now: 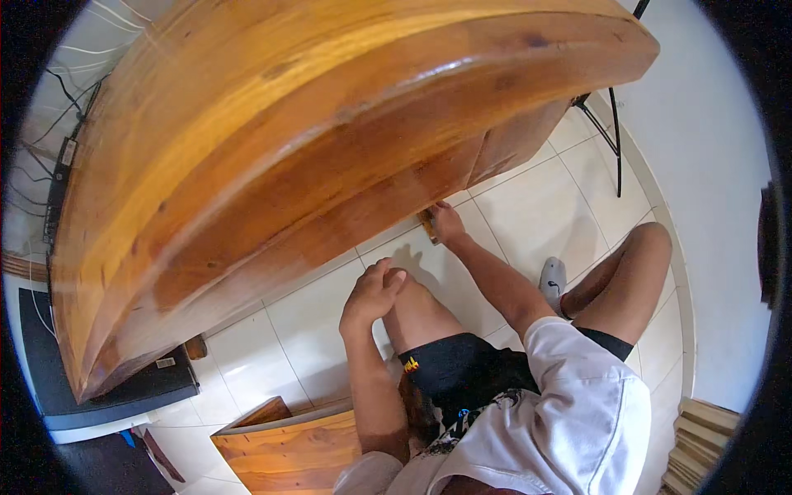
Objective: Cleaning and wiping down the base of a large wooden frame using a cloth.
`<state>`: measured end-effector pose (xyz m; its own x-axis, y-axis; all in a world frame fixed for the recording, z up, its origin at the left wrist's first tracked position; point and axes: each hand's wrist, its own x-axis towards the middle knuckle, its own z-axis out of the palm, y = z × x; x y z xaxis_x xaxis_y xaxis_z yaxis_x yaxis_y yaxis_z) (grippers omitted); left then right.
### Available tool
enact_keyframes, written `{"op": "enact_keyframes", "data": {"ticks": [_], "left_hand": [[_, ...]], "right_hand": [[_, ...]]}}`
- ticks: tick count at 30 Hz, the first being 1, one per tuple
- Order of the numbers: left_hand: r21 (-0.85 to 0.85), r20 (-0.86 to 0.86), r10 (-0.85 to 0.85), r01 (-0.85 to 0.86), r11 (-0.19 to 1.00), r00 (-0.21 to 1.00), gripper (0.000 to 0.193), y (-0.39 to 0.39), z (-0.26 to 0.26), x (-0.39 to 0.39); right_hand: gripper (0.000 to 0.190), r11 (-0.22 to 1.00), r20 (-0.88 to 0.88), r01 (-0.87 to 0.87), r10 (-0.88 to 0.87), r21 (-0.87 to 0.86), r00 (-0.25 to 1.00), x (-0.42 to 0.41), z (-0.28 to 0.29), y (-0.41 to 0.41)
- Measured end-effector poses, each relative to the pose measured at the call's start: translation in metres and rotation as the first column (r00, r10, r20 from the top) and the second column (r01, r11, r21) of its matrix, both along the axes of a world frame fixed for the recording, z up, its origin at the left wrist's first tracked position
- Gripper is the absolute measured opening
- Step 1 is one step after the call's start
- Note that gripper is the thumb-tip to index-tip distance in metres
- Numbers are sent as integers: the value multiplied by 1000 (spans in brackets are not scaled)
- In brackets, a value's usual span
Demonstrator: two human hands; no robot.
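My left hand point(374, 294) rests at my bent left knee, its fingers loosely extended and its thumb apart, holding nothing. Farther forward, my right hand point(447, 224) reaches down to the lower edge of a varnished wooden desk point(346, 142). Its fingers are curled at a small brown wooden piece point(427, 226) just under that edge. The desk hides the upper part of this piece, and the fingertips are partly hidden, so whether it belongs to the desk cannot be told.
A wooden chair or bench point(291, 442) is beside my left arm. Black electronic gear point(59, 185) with cables lies at the desk's far left, above a dark cabinet point(124, 377). Thin black metal legs point(615, 142) stand near the white wall point(711, 185). Pale tiles point(303, 322) cover the floor.
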<state>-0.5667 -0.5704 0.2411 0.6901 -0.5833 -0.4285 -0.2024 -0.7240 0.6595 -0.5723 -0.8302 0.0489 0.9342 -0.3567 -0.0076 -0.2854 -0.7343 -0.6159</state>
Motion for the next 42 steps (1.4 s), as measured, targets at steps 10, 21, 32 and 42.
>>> {"op": "enact_keyframes", "data": {"ticks": [10,21,32,42], "left_hand": [[19,-4,37,-37,999,999,59,17,3,-1],[-12,-13,-3,3,1000,1000,60,1,2,-3],[-64,-1,-32,32,997,999,59,-14,3,-4],[-26,-17,59,-59,998,998,61,18,5,-1]], "right_hand": [[49,997,329,-12,39,-82,944,-63,-11,41],[50,999,174,-48,48,-4,984,-21,-6,9],[55,995,239,-24,47,-97,970,-15,-48,-6],[44,991,173,-129,132,-28,976,-49,-23,57]]}}
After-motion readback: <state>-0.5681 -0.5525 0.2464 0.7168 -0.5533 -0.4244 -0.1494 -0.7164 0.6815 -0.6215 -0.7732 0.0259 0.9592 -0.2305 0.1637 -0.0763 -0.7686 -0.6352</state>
